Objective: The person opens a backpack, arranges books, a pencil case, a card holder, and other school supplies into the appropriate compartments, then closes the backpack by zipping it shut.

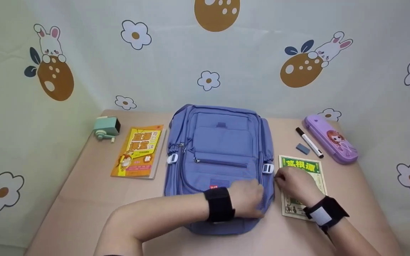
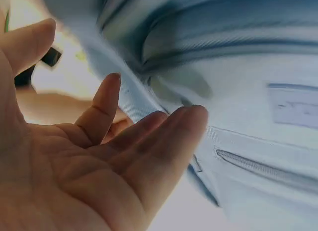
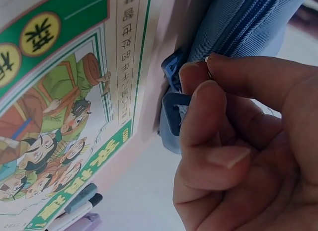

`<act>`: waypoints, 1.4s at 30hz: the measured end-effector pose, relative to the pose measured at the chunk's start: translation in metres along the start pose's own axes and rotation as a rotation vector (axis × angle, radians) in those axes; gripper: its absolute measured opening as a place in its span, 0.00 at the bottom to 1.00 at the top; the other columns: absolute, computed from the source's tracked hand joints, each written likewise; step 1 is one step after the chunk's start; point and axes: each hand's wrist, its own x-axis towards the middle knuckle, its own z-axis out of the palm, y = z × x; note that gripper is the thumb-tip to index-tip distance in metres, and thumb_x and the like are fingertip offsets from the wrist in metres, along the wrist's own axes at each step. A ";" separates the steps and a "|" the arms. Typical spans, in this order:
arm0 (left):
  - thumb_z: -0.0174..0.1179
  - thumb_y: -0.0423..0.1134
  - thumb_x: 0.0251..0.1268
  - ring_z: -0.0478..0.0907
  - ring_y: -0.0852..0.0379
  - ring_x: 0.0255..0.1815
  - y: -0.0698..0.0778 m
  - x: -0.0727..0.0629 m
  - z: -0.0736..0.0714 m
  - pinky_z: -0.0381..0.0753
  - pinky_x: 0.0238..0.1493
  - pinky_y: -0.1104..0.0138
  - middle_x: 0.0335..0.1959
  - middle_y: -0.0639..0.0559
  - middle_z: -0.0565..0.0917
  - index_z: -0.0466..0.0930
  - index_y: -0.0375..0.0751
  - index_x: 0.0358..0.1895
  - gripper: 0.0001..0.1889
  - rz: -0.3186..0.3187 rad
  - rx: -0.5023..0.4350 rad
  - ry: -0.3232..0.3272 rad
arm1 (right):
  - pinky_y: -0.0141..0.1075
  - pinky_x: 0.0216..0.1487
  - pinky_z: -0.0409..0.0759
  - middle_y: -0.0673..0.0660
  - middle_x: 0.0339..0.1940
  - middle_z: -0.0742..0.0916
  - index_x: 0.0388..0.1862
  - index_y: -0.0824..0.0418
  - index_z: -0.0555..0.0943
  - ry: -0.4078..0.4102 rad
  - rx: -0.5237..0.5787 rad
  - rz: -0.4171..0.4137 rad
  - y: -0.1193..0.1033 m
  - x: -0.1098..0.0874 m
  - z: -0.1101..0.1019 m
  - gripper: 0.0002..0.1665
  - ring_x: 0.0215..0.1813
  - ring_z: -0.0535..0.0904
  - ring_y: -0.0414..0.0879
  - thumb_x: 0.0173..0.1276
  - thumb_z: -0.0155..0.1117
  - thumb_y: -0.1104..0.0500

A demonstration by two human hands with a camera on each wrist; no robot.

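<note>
A blue backpack (image 1: pixel 222 140) lies flat on its back in the middle of the table. My left hand (image 1: pixel 247 197) is at its lower right part. In the left wrist view that hand's fingers (image 2: pixel 186 126) are fairly straight, close to the bag's fabric, with nothing held. Over the green and cream booklet (image 1: pixel 301 211), my right hand (image 1: pixel 299 185) reaches to the bag's right side. Its thumb and index finger pinch a small zipper pull (image 3: pixel 209 72), mostly hidden by the fingertips, beside the zipper (image 3: pixel 248 22).
An orange book (image 1: pixel 139 153) and a green crank pencil sharpener (image 1: pixel 106 127) lie left of the bag. To the right are a blue eraser (image 1: pixel 302 148), a black-and-white marker (image 1: pixel 309 142) and a purple pencil case (image 1: pixel 331 138). A patterned curtain (image 1: pixel 176 53) surrounds the table.
</note>
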 end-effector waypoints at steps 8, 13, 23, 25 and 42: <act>0.59 0.44 0.69 0.82 0.53 0.29 0.004 -0.014 0.005 0.83 0.26 0.58 0.28 0.50 0.82 0.78 0.43 0.40 0.08 -0.040 -0.046 -0.007 | 0.44 0.31 0.79 0.47 0.25 0.83 0.28 0.55 0.86 0.025 -0.037 0.001 0.004 -0.002 0.003 0.05 0.25 0.76 0.41 0.65 0.71 0.62; 0.58 0.40 0.70 0.83 0.49 0.29 -0.004 -0.013 0.003 0.85 0.30 0.56 0.27 0.48 0.82 0.77 0.41 0.40 0.06 -0.068 -0.164 -0.057 | 0.47 0.33 0.82 0.49 0.26 0.85 0.28 0.55 0.87 0.063 -0.059 -0.014 0.006 -0.008 0.006 0.05 0.28 0.80 0.45 0.62 0.71 0.64; 0.57 0.42 0.72 0.83 0.51 0.33 -0.015 -0.010 0.003 0.84 0.38 0.60 0.32 0.49 0.83 0.77 0.42 0.41 0.07 -0.046 -0.246 -0.093 | 0.43 0.31 0.80 0.47 0.26 0.84 0.29 0.53 0.86 0.050 -0.067 -0.044 -0.001 -0.026 -0.001 0.05 0.28 0.79 0.42 0.60 0.72 0.64; 0.56 0.41 0.73 0.82 0.51 0.33 -0.016 -0.010 0.002 0.84 0.38 0.60 0.31 0.49 0.82 0.76 0.42 0.40 0.07 -0.040 -0.254 -0.098 | 0.43 0.31 0.81 0.46 0.26 0.84 0.28 0.53 0.87 0.048 -0.078 -0.053 -0.003 -0.029 -0.003 0.06 0.29 0.80 0.42 0.59 0.73 0.64; 0.55 0.41 0.76 0.84 0.51 0.35 -0.022 -0.014 0.005 0.85 0.38 0.59 0.32 0.49 0.84 0.77 0.42 0.40 0.07 0.022 -0.218 -0.041 | 0.38 0.28 0.77 0.38 0.24 0.81 0.24 0.45 0.84 0.038 -0.117 -0.159 -0.022 -0.048 -0.010 0.12 0.27 0.79 0.38 0.54 0.73 0.64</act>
